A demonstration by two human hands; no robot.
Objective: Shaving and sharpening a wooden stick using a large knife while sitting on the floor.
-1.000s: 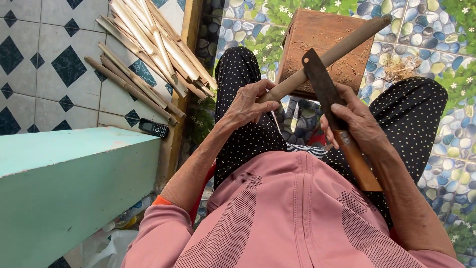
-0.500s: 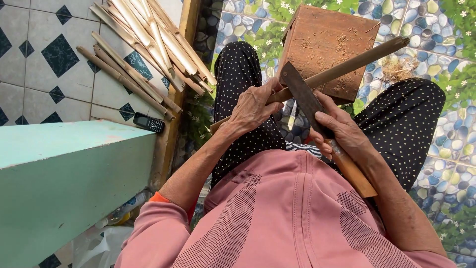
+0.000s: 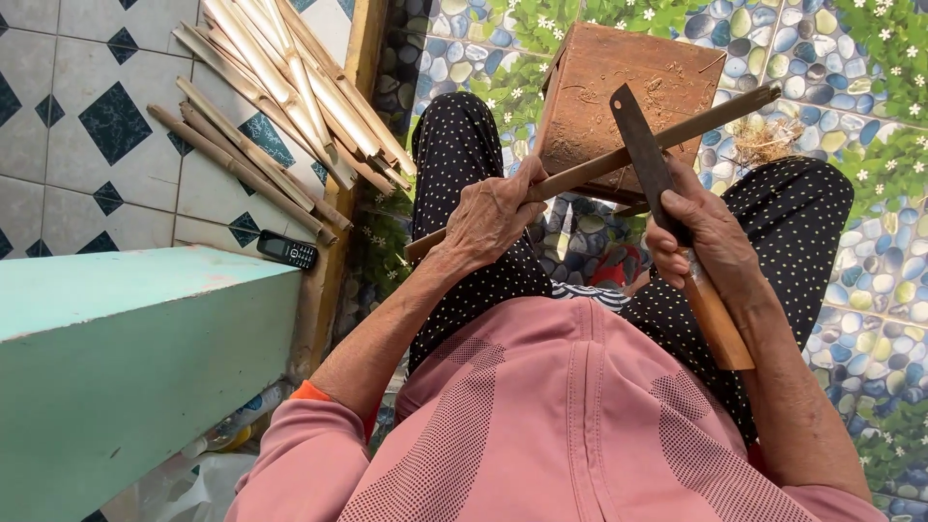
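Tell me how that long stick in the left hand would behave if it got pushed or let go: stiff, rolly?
The long stick looks stiff: it runs straight from the left hand across the wooden block without sagging. It seems light, since one hand holds it. Being slim and apparently round, it could roll off the block if released.

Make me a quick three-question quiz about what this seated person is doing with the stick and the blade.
1. True or false: the left hand grips the long stick.
2. What does the right hand hold: (a) a phone, (b) a wooden-handled knife, (c) nothing?
3. What lies beside the bundle of split sticks on the tiled floor?

Key: 1 true; 2 b; 3 a small dark phone.
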